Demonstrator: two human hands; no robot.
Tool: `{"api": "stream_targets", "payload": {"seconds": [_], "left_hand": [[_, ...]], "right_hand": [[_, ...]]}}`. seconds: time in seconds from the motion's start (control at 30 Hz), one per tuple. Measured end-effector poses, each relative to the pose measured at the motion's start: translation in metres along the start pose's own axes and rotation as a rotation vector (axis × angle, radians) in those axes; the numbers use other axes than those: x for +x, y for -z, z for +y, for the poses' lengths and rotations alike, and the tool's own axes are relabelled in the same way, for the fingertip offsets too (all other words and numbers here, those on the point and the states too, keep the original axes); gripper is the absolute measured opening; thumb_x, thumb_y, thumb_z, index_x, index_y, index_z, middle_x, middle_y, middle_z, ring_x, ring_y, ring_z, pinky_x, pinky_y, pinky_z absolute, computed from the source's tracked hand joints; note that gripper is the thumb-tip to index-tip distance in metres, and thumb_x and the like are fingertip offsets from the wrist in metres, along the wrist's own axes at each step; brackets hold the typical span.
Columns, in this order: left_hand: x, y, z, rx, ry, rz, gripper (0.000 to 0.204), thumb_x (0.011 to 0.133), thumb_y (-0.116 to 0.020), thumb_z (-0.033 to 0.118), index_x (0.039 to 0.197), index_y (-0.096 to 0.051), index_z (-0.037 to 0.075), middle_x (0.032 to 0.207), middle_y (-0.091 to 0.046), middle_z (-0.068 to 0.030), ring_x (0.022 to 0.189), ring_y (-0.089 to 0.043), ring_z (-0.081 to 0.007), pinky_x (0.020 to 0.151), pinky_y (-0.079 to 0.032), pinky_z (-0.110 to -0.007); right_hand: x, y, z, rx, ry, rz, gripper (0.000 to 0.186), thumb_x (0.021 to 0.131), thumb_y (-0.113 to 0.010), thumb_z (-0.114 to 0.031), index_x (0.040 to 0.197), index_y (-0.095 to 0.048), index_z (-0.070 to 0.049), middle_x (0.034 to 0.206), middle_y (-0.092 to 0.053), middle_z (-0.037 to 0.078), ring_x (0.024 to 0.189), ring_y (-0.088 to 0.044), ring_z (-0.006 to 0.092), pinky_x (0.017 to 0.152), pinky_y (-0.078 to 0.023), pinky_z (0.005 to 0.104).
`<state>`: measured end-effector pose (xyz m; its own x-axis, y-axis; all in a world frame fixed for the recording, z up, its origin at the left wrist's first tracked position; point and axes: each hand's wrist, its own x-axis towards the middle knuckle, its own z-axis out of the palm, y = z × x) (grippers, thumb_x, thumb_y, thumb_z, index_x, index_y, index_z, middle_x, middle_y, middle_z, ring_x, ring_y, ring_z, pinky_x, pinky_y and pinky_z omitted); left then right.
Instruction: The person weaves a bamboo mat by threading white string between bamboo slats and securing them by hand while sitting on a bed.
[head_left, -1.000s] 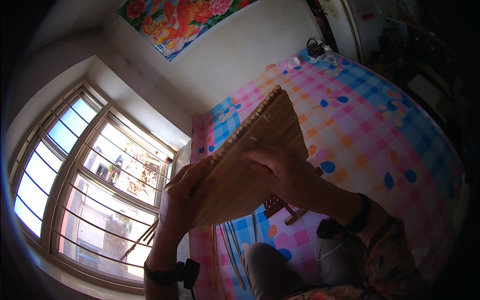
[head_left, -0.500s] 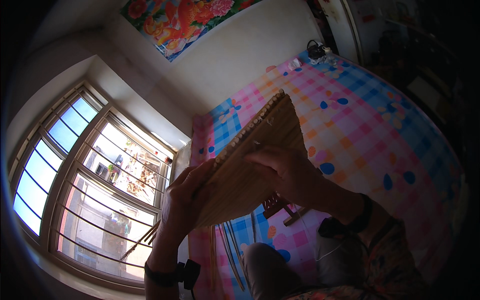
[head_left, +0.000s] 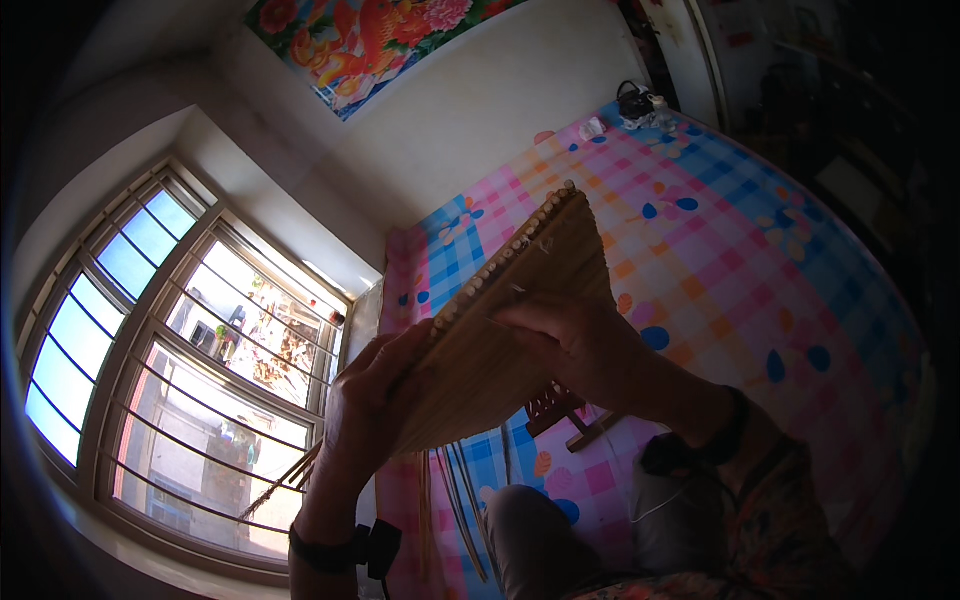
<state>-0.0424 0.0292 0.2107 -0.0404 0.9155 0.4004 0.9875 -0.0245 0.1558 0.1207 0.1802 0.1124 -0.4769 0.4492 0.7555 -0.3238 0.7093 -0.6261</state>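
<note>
A tan panel of bound stalks is held up at a tilt, with round cut ends along its upper-left edge and small white thread tufts beside them. My left hand has its fingers closed on that edge at the lower end. My right hand rests against the panel's face, fingers closed at a fine pale strand near the edge; what exactly lies between the fingertips is too dim to make out. Below, a dark wooden rack lies on the bed, partly hidden. Long thin stalks are beside my knees.
A bed with a checked, flowered cover spans the right. A dark bag and small plastic items sit at its far corner. A barred window is on the left; a flower-and-fish poster hangs on the wall ahead.
The panel's top has dropped and moved slightly right, and my right hand has moved a little right with it. My left hand stays on the edge.
</note>
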Motion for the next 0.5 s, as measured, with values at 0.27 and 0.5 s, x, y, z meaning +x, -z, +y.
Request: {"api": "stream_targets", "payload": {"seconds": [0.27, 0.5], "left_hand": [[-0.008, -0.004, 0.007, 0.002, -0.013, 0.013, 0.040, 0.085, -0.066, 0.006, 0.124, -0.061, 0.006, 0.111, -0.065, -0.0153, 0.099, -0.067, -0.0287, 0.083, -0.054, -0.036], [-0.017, -0.011, 0.014, 0.059, -0.066, 0.055, 0.043, 0.081, -0.067, 0.006, 0.123, -0.059, 0.004, 0.111, -0.064, -0.0164, 0.097, -0.066, -0.0324, 0.082, -0.055, -0.039]], "right_hand": [[-0.001, 0.008, -0.008, -0.088, -0.007, -0.072, 0.018, 0.088, -0.060, -0.002, 0.106, -0.062, -0.001, 0.096, -0.065, 0.019, 0.092, -0.065, 0.0350, 0.076, -0.053, 0.0390], [-0.008, 0.011, -0.010, -0.087, 0.007, -0.112, 0.018, 0.089, -0.060, -0.003, 0.106, -0.062, -0.001, 0.096, -0.064, 0.018, 0.091, -0.065, 0.0344, 0.074, -0.052, 0.0382]]}}
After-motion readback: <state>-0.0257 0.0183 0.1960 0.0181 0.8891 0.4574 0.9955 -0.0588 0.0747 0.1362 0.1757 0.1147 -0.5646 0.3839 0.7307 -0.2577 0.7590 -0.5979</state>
